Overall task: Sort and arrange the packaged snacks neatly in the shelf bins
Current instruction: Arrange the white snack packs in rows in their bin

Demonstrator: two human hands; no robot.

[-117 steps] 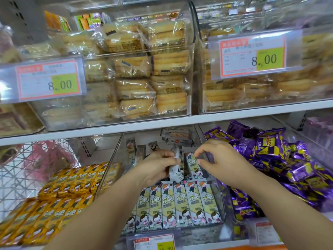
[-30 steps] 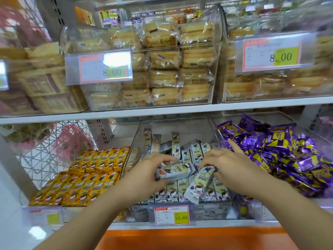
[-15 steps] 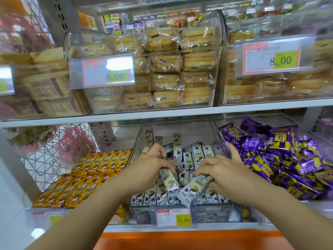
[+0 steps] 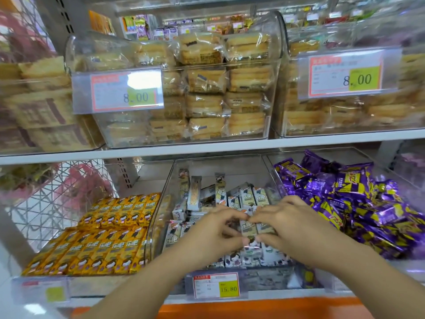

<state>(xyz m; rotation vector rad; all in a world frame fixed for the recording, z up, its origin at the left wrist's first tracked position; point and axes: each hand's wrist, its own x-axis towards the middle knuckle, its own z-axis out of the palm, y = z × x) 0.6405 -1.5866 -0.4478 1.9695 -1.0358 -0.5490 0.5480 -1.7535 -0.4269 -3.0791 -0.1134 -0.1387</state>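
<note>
The clear middle bin [image 4: 171, 180] on the lower shelf holds several slim grey-green snack packs [image 4: 246, 196] with a cartoon face. Some lie in rows at the front, others stand loose and tilted at the back. My left hand [image 4: 212, 233] and my right hand [image 4: 287, 224] meet over the middle of the bin, fingertips almost touching. Both pinch the same small group of these packs [image 4: 249, 229], lying flat between thumbs and fingers. The packs under my palms are hidden.
Left of it, a bin of yellow-orange snack packs [image 4: 110, 238] lies in tidy rows. To the right, purple packets [image 4: 345, 199] are heaped loosely. Clear bins of wrapped cakes [image 4: 207, 81] fill the upper shelf. A price tag [image 4: 216, 285] reading 15.80 hangs on the front rail.
My hands have come together over the bin's middle. The tilted packs each hand held half a second ago now lie flat side by side between them.
</note>
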